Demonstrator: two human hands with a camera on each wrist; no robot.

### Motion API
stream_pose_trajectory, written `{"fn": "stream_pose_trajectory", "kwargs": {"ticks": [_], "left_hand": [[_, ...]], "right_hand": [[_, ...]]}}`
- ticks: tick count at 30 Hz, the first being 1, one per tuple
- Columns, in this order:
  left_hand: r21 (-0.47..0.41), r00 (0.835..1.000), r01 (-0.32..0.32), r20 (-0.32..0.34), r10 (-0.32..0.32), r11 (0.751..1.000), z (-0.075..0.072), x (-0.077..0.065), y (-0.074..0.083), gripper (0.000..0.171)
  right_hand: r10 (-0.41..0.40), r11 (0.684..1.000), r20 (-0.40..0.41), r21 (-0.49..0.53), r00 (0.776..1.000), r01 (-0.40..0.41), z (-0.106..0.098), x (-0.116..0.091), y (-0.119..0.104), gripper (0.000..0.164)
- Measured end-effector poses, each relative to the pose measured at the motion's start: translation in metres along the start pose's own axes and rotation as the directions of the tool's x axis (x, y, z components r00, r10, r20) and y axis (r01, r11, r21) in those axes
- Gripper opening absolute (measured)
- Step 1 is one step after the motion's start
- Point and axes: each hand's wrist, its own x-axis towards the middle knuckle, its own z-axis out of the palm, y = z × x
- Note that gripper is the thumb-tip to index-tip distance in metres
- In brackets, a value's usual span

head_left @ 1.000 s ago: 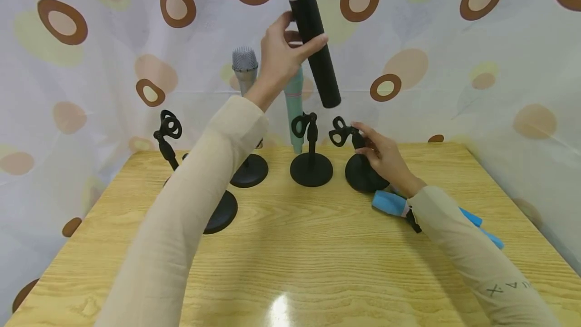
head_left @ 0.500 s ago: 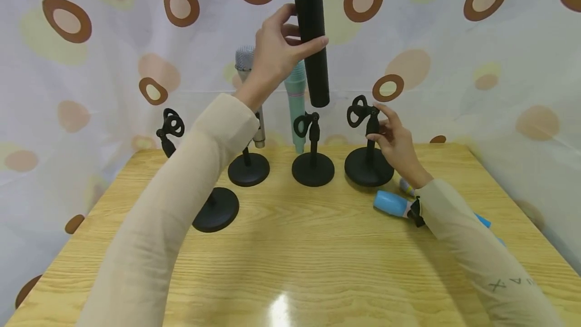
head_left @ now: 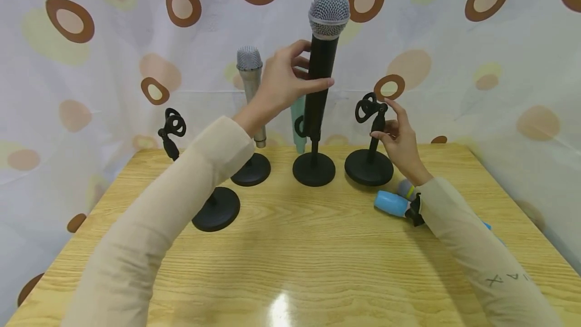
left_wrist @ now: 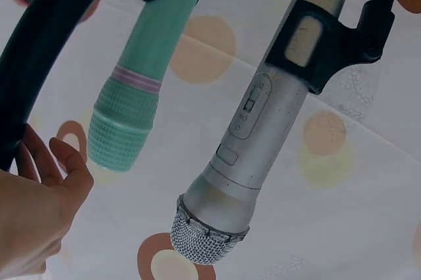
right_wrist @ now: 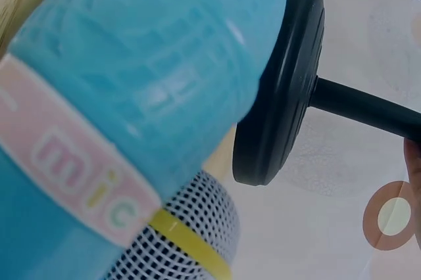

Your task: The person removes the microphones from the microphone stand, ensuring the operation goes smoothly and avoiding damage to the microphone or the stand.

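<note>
My left hand (head_left: 286,77) holds a black microphone (head_left: 321,59) with a silver mesh head, thumb across its front. Its lower end overlaps the clip of the middle black microphone stand (head_left: 314,169). Over on the right, my right hand (head_left: 401,140) pinches the upper post of another microphone stand (head_left: 368,167), whose clip holds nothing. A silver microphone (left_wrist: 250,142) sits in the clip of the stand to the left. Partly hidden behind the black one is a teal microphone (left_wrist: 135,96), head up in the head view.
At front left is a stand (head_left: 215,209) with a bare clip, partly behind my left sleeve. A blue microphone (head_left: 391,203) lies by my right forearm, beside a grey-mesh microphone (right_wrist: 197,227) with a yellow band. A patterned cloth (head_left: 454,90) hangs behind the wooden table (head_left: 290,256).
The black microphone has come down in my left hand onto the line of the middle stand's clip. My right hand has shifted right, and its stand has become more upright.
</note>
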Motion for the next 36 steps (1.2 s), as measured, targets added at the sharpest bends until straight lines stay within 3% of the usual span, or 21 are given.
{"fn": "stream_pose_trajectory", "kwargs": {"ticks": [5, 9, 16, 22, 26, 31, 36], "left_hand": [[0.052, 0.997, -0.056, 0.052, 0.053, 0.997, 0.003, -0.011, -0.009, 0.057], [0.093, 0.994, -0.059, 0.100, 0.050, 0.994, 0.006, -0.020, -0.016, 0.057], [0.148, 0.982, 0.014, 0.186, -0.042, 0.989, 0.009, -0.035, -0.032, 0.060], [0.231, 0.966, 0.012, 0.251, -0.071, 0.973, 0.012, -0.052, -0.053, 0.061], [0.288, 0.952, 0.031, 0.282, -0.115, 0.957, 0.015, -0.066, -0.065, 0.060], [0.350, 0.934, 0.055, 0.314, -0.173, 0.935, 0.017, -0.082, -0.075, 0.059], [0.405, 0.919, 0.051, 0.338, -0.201, 0.913, 0.020, -0.097, -0.085, 0.056]], "right_hand": [[0.045, 0.999, -0.002, -0.001, 0.999, -0.045, 0.001, 0.001, 0.003, 0.062], [0.099, 0.995, -0.007, -0.003, 0.995, -0.099, 0.002, 0.000, 0.005, 0.047], [0.123, 0.992, -0.025, -0.009, 0.992, -0.123, 0.004, 0.001, 0.009, 0.029], [0.155, 0.988, -0.021, 0.008, 0.988, -0.154, 0.005, 0.001, 0.008, 0.030], [0.171, 0.985, -0.014, 0.025, 0.985, -0.170, 0.004, -0.001, -0.004, 0.030], [0.185, 0.982, -0.022, 0.027, 0.982, -0.185, 0.003, -0.003, -0.021, 0.029], [0.203, 0.979, -0.021, 0.023, 0.979, -0.202, 0.003, -0.004, -0.021, 0.030]]}}
